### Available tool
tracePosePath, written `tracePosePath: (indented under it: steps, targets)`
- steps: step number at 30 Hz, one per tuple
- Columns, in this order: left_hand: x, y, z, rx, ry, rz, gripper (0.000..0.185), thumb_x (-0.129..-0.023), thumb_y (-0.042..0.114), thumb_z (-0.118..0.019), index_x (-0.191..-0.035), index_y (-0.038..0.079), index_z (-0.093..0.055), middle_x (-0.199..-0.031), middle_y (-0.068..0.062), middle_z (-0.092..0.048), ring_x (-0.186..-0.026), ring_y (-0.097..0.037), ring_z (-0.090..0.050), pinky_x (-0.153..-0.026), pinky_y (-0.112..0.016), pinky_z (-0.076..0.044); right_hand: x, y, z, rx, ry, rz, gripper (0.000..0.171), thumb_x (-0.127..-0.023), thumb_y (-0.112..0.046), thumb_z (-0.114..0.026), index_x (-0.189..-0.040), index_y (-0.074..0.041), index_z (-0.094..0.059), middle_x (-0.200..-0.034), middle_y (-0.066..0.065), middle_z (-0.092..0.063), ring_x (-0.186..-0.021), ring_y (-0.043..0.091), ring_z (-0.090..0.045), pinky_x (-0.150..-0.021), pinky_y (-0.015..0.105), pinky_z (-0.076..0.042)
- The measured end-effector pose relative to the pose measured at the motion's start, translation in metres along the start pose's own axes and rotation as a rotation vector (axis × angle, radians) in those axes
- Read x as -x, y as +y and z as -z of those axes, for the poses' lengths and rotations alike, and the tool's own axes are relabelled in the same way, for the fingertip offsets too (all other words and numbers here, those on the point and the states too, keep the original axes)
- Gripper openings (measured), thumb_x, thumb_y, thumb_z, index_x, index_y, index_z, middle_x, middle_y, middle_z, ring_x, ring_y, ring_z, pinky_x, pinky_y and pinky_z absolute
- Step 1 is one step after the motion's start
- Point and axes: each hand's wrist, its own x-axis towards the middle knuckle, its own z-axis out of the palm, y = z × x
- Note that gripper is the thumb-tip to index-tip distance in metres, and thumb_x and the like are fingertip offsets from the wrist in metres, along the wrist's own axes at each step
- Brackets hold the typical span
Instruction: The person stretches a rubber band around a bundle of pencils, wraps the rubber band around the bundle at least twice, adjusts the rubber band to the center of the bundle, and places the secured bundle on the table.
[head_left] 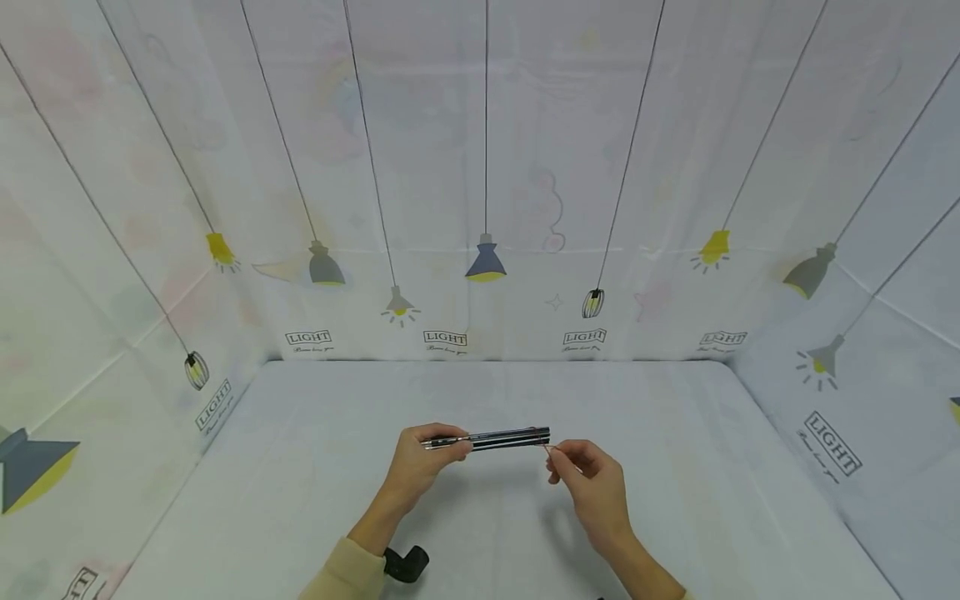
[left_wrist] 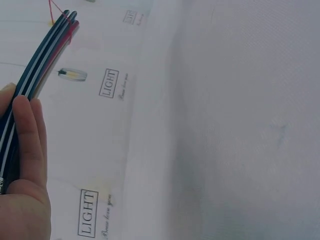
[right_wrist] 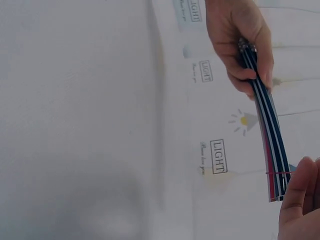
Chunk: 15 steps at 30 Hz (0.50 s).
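Observation:
A bundle of thin dark pencils [head_left: 502, 438] is held level above the white table. My left hand [head_left: 420, 458] grips its left end, fingers curled round it. In the left wrist view the bundle [left_wrist: 45, 55] runs up from my fingers [left_wrist: 27, 150], showing blue, black and red sticks. My right hand [head_left: 567, 463] is at the bundle's right end and pinches a thin red rubber band [head_left: 548, 448]. The right wrist view shows the band [right_wrist: 277, 173] stretched across the bundle [right_wrist: 267, 125] near its end, beside my right fingers [right_wrist: 300, 200], with the left hand [right_wrist: 240, 35] further along.
A white cloth covers the table [head_left: 480, 392]. White sheets printed with hanging lamps and "LIGHT" labels [head_left: 446, 338] wall it in at the back and both sides. A black camera mount [head_left: 405, 564] sits at my left wrist.

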Motion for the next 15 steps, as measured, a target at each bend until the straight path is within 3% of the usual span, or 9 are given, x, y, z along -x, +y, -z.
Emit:
tracePosePath:
  steps: [4,7,10,15]
  targets:
    - [0.0005,0.0005,0.0001,0.004,0.003,0.006,0.029,-0.081,0.02,-0.088,-0.102,0.003,-0.078,-0.101,-0.012,-0.071,-0.086,-0.025,-0.071,-0.087,-0.049,-0.057,0.0,-0.0049,-0.0013,-0.099,-0.001,0.042,0.013,-0.094,-0.002,-0.07,-0.1,0.009,-0.066,-0.096,0.021,-0.067,-0.075,0.024,-0.066,-0.074,0.028,-0.058]
    - [0.0014,0.0018,-0.0008,0.007,0.006,0.007,0.029,-0.082,0.019,-0.087,-0.103,0.002,-0.077,-0.101,-0.012,-0.07,-0.086,-0.025,-0.071,-0.086,-0.045,-0.058,0.0001,-0.0071,-0.0018,-0.16,0.013,0.067,0.005,-0.093,0.004,-0.068,-0.095,0.008,-0.067,-0.095,0.017,-0.066,-0.075,0.022,-0.065,-0.074,0.028,-0.057]
    - [0.0014,0.002,-0.0012,-0.002,0.009,0.006,0.029,-0.083,0.019,-0.087,-0.104,0.002,-0.077,-0.101,-0.012,-0.071,-0.087,-0.025,-0.071,-0.086,-0.046,-0.057,0.0008,-0.0086,-0.0012,-0.176,0.014,0.096,0.008,-0.091,0.009,-0.066,-0.089,0.002,-0.068,-0.093,0.013,-0.065,-0.076,0.022,-0.064,-0.074,0.028,-0.057]
    - [0.0015,0.0016,-0.0007,-0.01,0.016,0.008,0.028,-0.083,0.019,-0.086,-0.104,0.002,-0.077,-0.101,-0.012,-0.07,-0.086,-0.025,-0.071,-0.087,-0.047,-0.057,0.0004,-0.0085,0.0019,-0.162,-0.028,0.164,0.01,-0.089,0.011,-0.068,-0.087,0.002,-0.067,-0.091,0.013,-0.063,-0.081,0.02,-0.063,-0.076,0.028,-0.057]
